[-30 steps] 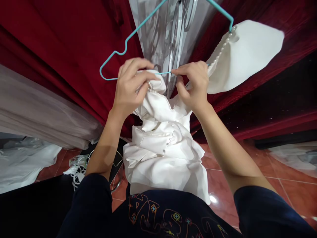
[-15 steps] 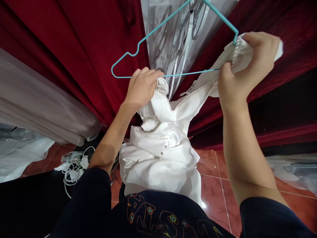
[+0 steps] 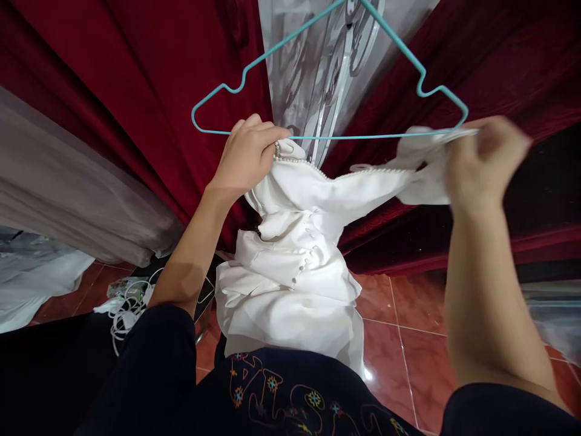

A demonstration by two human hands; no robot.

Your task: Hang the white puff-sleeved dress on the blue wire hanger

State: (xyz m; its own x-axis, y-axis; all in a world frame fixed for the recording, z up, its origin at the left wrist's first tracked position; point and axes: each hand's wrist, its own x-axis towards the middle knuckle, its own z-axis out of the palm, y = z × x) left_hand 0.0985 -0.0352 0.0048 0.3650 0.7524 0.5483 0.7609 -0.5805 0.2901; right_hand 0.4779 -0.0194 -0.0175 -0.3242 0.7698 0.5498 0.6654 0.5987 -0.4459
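Observation:
A white dress (image 3: 295, 266) with a pearl-trimmed neckline and a row of small buttons hangs down in front of me. My left hand (image 3: 247, 154) is closed on its left shoulder, right under the bottom bar of a teal wire hanger (image 3: 331, 137). My right hand (image 3: 485, 157), blurred by motion, grips the dress's right shoulder and holds it out just below the hanger's right end. The hanger's hook is out of view above.
Dark red velvet curtains (image 3: 136, 79) hang behind, with a strip of clear plastic-wrapped fabric (image 3: 327, 60) between them. A grey drape (image 3: 68, 206) is at the left. White cables (image 3: 129, 300) lie on the reddish tiled floor (image 3: 403, 327).
My right hand left the hanger's bar, reached the right shoulder of the dress at the hanger's end, and pulled it off and down. My left hand stayed on the left shoulder.

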